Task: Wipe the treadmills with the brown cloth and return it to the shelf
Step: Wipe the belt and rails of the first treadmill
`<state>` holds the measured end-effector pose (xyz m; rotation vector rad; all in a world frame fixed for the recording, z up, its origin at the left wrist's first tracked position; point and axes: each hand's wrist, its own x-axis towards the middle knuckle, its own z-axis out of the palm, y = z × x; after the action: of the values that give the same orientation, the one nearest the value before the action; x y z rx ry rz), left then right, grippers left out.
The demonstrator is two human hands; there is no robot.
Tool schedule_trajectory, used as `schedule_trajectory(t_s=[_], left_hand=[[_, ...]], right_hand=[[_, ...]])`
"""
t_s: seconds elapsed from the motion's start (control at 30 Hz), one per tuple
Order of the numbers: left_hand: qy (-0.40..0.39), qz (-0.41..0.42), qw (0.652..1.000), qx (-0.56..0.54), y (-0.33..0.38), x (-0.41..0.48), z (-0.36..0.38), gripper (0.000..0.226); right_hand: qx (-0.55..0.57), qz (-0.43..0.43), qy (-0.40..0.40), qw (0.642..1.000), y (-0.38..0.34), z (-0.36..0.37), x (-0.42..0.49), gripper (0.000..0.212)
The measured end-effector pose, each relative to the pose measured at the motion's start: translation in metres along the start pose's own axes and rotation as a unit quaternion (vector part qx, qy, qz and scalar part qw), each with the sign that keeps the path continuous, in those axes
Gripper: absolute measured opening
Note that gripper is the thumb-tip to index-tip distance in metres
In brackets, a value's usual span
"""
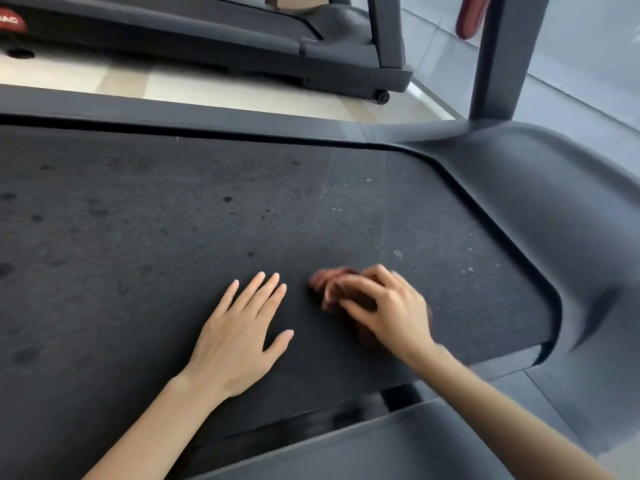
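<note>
1. Low in the frame's centre, the right hand (384, 306) presses its curled fingers on the bunched brown cloth (332, 289), blurred, on the near treadmill's belt (207, 209).
2. Just left of it, the left hand (239, 334) lies flat on the belt, fingers straight, holding nothing.
3. Wiping looks midway: pale specks and dark spots remain across the belt. The second treadmill (242, 46), upper frame, and the shelf return seem left.
4. Count: two treadmills, one cloth, two hands; no shelf shows.
</note>
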<state>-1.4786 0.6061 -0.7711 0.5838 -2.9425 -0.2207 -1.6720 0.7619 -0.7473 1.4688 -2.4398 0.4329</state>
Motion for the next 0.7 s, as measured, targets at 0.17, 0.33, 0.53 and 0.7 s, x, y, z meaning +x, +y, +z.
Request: schedule_trajectory(t_s=[0.17,0.33,0.53,0.7], left_hand=[[-0.005,-0.007,1.0,0.003,0.011,0.027,0.005,0.078],[-0.014,-0.012,0.999,-0.03,0.027,0.042,0.004,0.077],[-0.01,0.004,0.999,-0.031,0.042,0.075,0.012,0.075],[-0.015,0.03,0.999,-0.021,0.056,0.095,0.02,0.074]], right_hand=[[0.014,-0.063,0.004,0.998,0.046,0.003,0.003,0.029],[-0.03,0.129,-0.028,0.991,0.102,0.016,0.105,0.029],[0.022,0.077,-0.023,0.997,0.088,-0.005,0.031,0.028],[0.025,-0.005,-0.027,0.999,0.111,-0.026,-0.023,0.029]])
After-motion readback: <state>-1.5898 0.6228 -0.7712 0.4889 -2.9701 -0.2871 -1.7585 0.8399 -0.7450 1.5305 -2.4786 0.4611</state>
